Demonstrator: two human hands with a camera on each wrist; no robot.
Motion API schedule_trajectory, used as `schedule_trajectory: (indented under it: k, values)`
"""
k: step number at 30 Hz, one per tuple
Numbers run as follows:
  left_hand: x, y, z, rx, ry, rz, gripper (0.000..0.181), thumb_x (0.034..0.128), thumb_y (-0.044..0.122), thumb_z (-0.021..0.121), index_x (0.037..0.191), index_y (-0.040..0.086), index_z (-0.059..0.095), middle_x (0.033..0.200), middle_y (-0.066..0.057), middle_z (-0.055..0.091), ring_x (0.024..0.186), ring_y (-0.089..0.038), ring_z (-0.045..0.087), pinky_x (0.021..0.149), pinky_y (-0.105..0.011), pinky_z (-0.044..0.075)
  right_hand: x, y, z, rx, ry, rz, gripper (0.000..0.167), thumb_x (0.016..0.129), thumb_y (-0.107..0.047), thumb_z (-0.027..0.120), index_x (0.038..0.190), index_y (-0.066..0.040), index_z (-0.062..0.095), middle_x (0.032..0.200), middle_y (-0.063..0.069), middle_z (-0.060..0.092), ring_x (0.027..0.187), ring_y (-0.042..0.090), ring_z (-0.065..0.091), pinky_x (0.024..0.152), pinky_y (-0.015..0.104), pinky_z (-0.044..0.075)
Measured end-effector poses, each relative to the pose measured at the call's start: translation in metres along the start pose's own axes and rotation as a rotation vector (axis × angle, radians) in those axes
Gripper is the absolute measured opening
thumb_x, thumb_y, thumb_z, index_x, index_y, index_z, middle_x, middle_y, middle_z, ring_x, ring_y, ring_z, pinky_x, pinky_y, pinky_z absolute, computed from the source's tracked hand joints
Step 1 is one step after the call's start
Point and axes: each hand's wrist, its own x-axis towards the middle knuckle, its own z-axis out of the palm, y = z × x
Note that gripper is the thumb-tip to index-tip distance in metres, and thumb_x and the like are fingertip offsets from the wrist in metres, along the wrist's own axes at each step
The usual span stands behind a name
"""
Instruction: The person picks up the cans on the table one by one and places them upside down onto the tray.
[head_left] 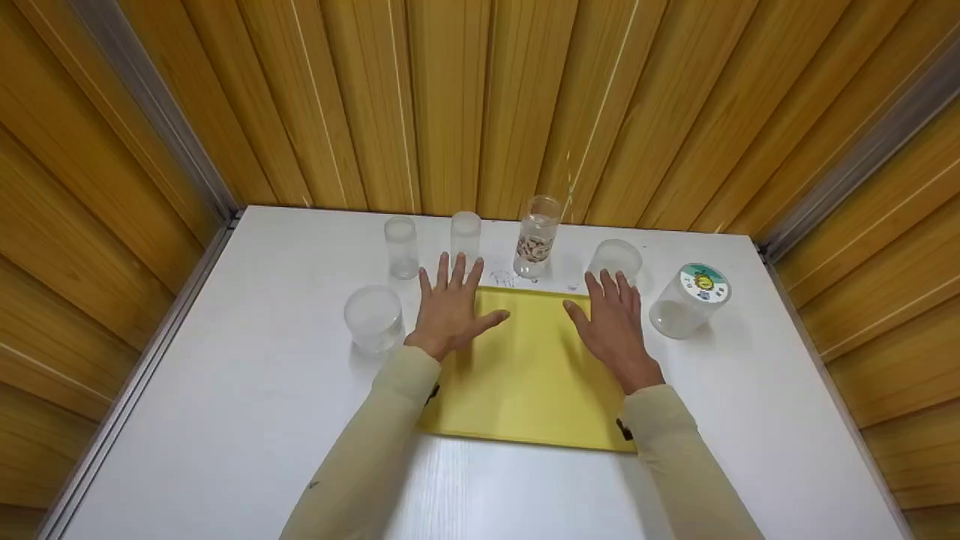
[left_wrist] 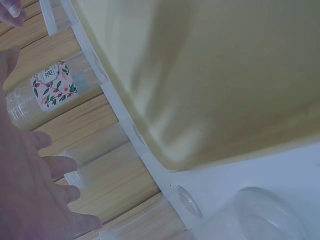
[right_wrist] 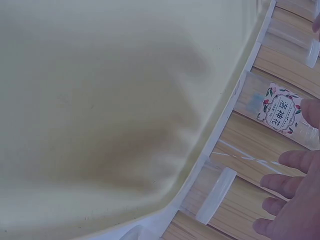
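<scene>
Both hands hover over a yellow tray (head_left: 525, 367), fingers spread and nothing in them. My left hand (head_left: 450, 307) is above the tray's upper left corner, close to a frosted cylindrical jar (head_left: 466, 229) and a wide clear jar (head_left: 373, 319). My right hand (head_left: 615, 322) is over the tray's right side, its fingertips overlapping a short clear jar (head_left: 616, 257) in the head view. Behind the tray, between the hands, stands an uncapped-looking clear bottle (head_left: 536, 236); the wrist views show its flowered label (right_wrist: 281, 111). The tray's shadowed floor carries no object.
A slim frosted jar (head_left: 401, 247) stands at the back left. At the right, a clear jar (head_left: 688, 301) has a green and white printed lid. The white table (head_left: 247, 375) meets wood-look panels (head_left: 450, 105) at the back and sides.
</scene>
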Motion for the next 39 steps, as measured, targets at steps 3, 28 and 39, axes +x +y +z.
schedule_trajectory:
  k: [3, 28, 39]
  values:
    - [-0.002, 0.0, 0.001, 0.001, 0.001, -0.001, 0.104, 0.0956, 0.081, 0.048, 0.172, 0.018, 0.015, 0.176, -0.016, 0.008, 0.161, -0.04, -0.003, 0.122, -0.07, -0.001, -0.001, -0.001, 0.0, -0.005, -0.001, 0.003, 0.072, 0.11, -0.04, 0.057, 0.161, 0.006, 0.036, 0.166, 0.033, 0.027, 0.157, 0.05, 0.01, 0.124, 0.065, 0.003]
    - [-0.037, -0.012, -0.031, 0.12, 0.084, 0.002, 0.102, 0.0972, 0.069, 0.061, 0.171, 0.012, 0.02, 0.175, -0.02, 0.015, 0.161, -0.041, 0.001, 0.122, -0.07, 0.0, -0.039, 0.034, -0.016, -0.062, 0.043, 0.074, 0.069, 0.109, -0.036, 0.059, 0.156, 0.011, 0.04, 0.147, 0.036, 0.047, 0.132, 0.053, 0.044, 0.108, 0.066, 0.038]
    - [-0.054, -0.045, -0.049, 0.095, 0.106, -0.079, 0.098, 0.0971, 0.06, 0.068, 0.169, 0.008, 0.026, 0.172, -0.023, 0.021, 0.16, -0.043, 0.01, 0.122, -0.071, 0.004, -0.051, 0.057, -0.02, -0.131, -0.018, 0.094, 0.062, 0.109, -0.033, 0.057, 0.146, 0.016, 0.047, 0.134, 0.039, 0.051, 0.12, 0.055, 0.048, 0.099, 0.067, 0.043]
